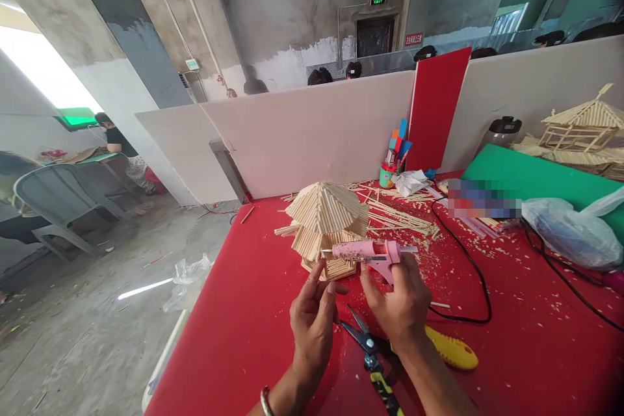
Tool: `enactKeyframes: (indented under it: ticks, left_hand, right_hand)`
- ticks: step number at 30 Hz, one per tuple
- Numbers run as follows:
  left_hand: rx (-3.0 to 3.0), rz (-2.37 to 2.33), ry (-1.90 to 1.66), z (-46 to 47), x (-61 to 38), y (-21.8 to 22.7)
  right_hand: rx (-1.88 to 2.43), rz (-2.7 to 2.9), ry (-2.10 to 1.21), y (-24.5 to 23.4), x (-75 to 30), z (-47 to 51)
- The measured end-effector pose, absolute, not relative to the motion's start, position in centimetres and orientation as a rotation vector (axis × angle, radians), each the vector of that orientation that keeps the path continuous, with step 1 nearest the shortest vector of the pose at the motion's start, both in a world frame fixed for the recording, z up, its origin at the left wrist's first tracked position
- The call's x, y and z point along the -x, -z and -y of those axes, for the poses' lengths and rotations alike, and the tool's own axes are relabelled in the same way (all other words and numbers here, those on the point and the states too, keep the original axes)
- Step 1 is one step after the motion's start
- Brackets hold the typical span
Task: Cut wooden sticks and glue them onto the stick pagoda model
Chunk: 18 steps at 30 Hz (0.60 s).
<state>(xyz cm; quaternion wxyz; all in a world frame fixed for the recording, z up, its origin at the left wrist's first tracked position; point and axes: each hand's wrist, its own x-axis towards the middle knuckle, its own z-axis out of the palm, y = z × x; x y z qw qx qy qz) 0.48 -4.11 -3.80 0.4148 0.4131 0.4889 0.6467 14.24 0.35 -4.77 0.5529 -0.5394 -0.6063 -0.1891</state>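
Note:
My right hand (pixel 402 299) is wrapped round the handle of a pink glue gun (pixel 365 251), whose metal nozzle points left. Just below the nozzle is my left hand (pixel 312 325), its index fingertip raised close to the tip. The thumb and other fingers of that hand curl together; anything pinched there is too small to make out. Behind both hands stands a small pavilion model (pixel 324 214) built of thin wooden sticks, with a tiered, sloping roof. The glue gun and fingers partly hide its lower part. Black-and-yellow cutters (pixel 370 351) lie open on the table below my hands.
A yellow handle (pixel 453 348) lies beside my right forearm. Loose sticks (pixel 400 214) and chips litter the red table (pixel 234 325). A black cord (pixel 480 273) loops at right. Further back are a pen cup (pixel 387 175), a plastic bag (pixel 570 231) and another stick model (pixel 585 130).

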Motion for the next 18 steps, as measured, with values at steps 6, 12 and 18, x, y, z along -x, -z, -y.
enactKeyframes:
  ticks: [6, 12, 18]
  left_hand:
    - [-1.04, -1.232, -1.607, 4.2, -0.42, 3.75]
    - [-1.036, -1.233, -1.612, 4.16, -0.5, 3.5]
    - [-1.037, -1.228, -1.617, 4.15, -0.51, 3.57]
  right_hand:
    - [1.266, 1.449, 0.446, 4.95, -14.18, -0.35]
    - [1.304, 1.425, 0.439, 4.96, -14.26, -0.3]
    - [1.335, 1.407, 0.449, 5.12, -14.39, -0.39]
